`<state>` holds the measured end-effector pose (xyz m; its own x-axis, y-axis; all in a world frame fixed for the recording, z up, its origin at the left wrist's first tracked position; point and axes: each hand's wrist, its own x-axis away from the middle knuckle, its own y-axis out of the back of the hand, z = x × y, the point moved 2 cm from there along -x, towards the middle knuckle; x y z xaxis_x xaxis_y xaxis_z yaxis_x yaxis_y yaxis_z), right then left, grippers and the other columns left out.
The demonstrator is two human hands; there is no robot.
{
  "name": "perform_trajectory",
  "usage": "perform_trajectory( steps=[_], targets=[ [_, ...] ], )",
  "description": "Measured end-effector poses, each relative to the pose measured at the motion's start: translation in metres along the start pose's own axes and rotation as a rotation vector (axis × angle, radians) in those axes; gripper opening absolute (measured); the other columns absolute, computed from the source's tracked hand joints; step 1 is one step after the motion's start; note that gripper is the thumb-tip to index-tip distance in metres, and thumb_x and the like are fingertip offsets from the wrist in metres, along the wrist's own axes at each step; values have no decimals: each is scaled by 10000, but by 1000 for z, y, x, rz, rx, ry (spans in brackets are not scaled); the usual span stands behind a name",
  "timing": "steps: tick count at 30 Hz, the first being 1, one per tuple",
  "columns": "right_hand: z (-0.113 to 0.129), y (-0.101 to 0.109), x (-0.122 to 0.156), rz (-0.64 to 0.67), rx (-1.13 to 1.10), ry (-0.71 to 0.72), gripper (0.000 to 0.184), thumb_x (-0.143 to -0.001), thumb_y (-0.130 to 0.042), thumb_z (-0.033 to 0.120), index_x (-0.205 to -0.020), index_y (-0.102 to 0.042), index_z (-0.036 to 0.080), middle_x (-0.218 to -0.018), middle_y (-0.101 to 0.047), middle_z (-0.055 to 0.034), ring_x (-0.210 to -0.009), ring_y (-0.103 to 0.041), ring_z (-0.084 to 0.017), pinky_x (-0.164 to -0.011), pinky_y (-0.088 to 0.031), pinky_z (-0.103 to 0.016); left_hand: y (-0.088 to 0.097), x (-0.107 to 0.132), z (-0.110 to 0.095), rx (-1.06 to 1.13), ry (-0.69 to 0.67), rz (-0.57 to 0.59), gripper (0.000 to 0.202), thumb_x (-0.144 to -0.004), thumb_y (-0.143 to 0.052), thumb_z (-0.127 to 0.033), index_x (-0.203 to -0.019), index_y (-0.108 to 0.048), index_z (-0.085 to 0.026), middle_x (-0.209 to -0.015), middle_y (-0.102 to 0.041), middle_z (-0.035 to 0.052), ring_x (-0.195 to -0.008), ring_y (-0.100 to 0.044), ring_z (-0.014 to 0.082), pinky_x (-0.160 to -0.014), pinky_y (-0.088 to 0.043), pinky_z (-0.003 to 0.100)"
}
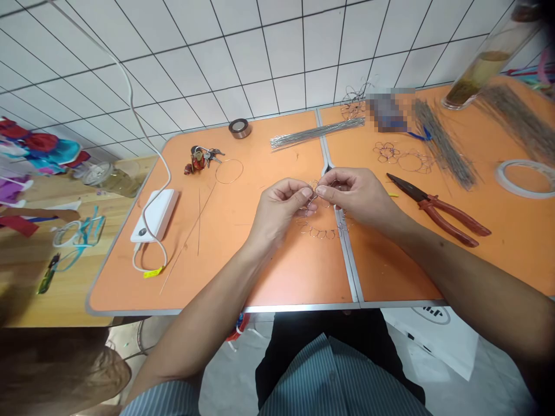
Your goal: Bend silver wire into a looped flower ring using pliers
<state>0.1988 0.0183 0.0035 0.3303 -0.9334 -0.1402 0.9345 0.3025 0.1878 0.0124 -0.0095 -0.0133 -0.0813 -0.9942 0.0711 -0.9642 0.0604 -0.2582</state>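
Note:
My left hand (pixel 280 205) and my right hand (pixel 353 193) meet over the middle of the orange table (pixel 277 271), fingertips pinched together on a thin wire piece of small loops (pixel 313 188). More of this looped wire shape (pixel 321 232) hangs down to the table just below my hands. Both hands are closed in a pinch on the wire.
Red-handled pliers (pixel 437 208) lie to the right. A bundle of straight wires (pixel 316 133), a tape roll (pixel 240 127), keys (pixel 200 158), a wire ring (pixel 229 171) and a white power bank with cable (pixel 155 215) lie to the left and behind. Finished wire flowers (pixel 401 156) and a tall glass tube (pixel 485 63) are far right.

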Motion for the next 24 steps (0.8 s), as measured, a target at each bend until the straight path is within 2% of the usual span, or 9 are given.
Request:
perform_trajectory(
  steps=[5, 11, 14, 18, 24],
  targets=[
    [2, 1, 1, -24, -27, -44, 339, -852, -915, 512, -837, -764, 208, -748, -668, -2, -690, -546, -149, -612, -400, -301, 1, -1, 0, 65, 52, 13, 401, -723, -1019, -430, -878, -745, -181, -895, -792, 11, -692, -752, 114, -675, -630, 234],
    [6, 1, 2, -31, -39, -82, 173, -882, -865, 340, -822, -756, 220, -792, -686, -1, -684, -562, -136, -646, -465, -300, 1, -1, -1, 106, 97, 16, 290, -759, -969, -340, -858, -745, -184, -889, -789, 15, -705, -766, 130, -682, -647, 250],
    [7, 1, 2, -42, -40, -94, 152, -876, -852, 298, -805, -740, 223, -784, -682, 1, -682, -565, -137, -631, -475, -294, 0, 0, -2, 86, 99, -6, 250, -775, -936, -315, -838, -730, -189, -873, -782, 16, -694, -759, 133, -679, -649, 259],
    [7, 0, 2, -36, -41, -98, 147, -892, -836, 285, -819, -725, 222, -761, -668, 4, -668, -574, -134, -624, -477, -290, -2, 1, -4, 57, 80, -38, 261, -775, -925, -329, -830, -714, -184, -870, -777, 23, -682, -755, 133, -673, -638, 256],
    [6, 1, 1, 12, -15, -84, 207, -929, -838, 333, -842, -686, 224, -694, -629, 23, -575, -551, -124, -551, -421, -292, -3, 2, -5, -5, 32, -37, 219, -808, -891, -319, -825, -718, -186, -889, -788, 22, -682, -739, 122, -700, -630, 258]
  ],
)
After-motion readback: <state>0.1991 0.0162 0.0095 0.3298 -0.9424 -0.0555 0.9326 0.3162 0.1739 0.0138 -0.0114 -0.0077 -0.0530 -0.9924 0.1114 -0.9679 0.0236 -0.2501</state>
